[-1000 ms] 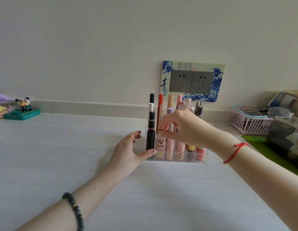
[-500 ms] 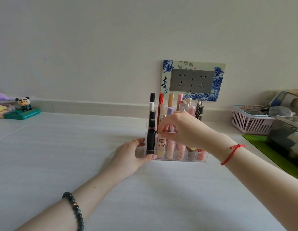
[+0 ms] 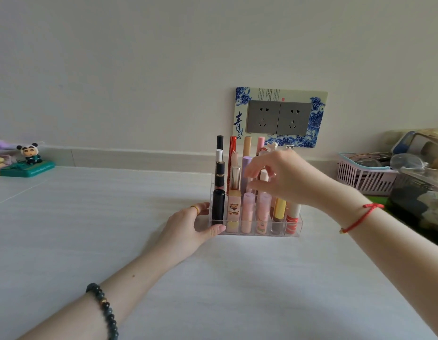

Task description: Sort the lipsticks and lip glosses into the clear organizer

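Note:
The clear organizer (image 3: 297, 229) stands on the white table near the wall, with several lipsticks and glosses upright in its rows. A black lipstick (image 3: 218, 204) and a pink bear-printed one (image 3: 233, 212) fill the front left slots. A yellow-capped gloss (image 3: 279, 210) is at the front right. My left hand (image 3: 188, 227) grips the organizer's left end, thumb on the front bottom corner and fingers behind the side wall. My right hand (image 3: 286, 177) hovers over the middle rows, thumb and fingers pinching a white-capped tube (image 3: 264, 175). It hides the tubes behind it.
A decorated double socket plate (image 3: 279, 116) is on the wall right behind the organizer. A pink basket (image 3: 365, 180) and a cluttered clear container (image 3: 421, 192) on a green mat stand at the right. A panda figurine (image 3: 29, 153) sits far left.
My right hand has shifted right from the second column to the middle rows, uncovering the tubes at the left. My left hand has kept its hold on the organizer.

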A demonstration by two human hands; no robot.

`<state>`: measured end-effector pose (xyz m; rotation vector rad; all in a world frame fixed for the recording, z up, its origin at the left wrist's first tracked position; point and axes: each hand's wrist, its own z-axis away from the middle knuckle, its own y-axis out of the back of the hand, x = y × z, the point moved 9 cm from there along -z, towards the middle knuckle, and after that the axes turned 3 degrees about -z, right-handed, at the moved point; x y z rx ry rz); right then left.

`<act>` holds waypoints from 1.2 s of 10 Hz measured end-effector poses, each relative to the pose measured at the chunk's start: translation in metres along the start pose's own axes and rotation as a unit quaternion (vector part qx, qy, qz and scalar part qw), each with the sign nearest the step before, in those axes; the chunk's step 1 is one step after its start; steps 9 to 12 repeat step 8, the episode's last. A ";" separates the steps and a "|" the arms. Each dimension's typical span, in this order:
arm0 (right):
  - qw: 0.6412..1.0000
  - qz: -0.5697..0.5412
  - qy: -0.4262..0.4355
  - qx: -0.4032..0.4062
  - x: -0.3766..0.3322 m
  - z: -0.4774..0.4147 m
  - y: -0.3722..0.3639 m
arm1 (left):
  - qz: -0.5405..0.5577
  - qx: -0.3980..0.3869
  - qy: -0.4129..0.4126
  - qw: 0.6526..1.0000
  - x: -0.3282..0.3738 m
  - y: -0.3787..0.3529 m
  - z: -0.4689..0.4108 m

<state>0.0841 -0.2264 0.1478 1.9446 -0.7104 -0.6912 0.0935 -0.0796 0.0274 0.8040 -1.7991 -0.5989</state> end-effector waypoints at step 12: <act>0.997 -0.015 -0.062 0.030 0.044 0.042 0.017 | 0.021 0.001 0.008 1.000 -0.012 -0.005 -0.005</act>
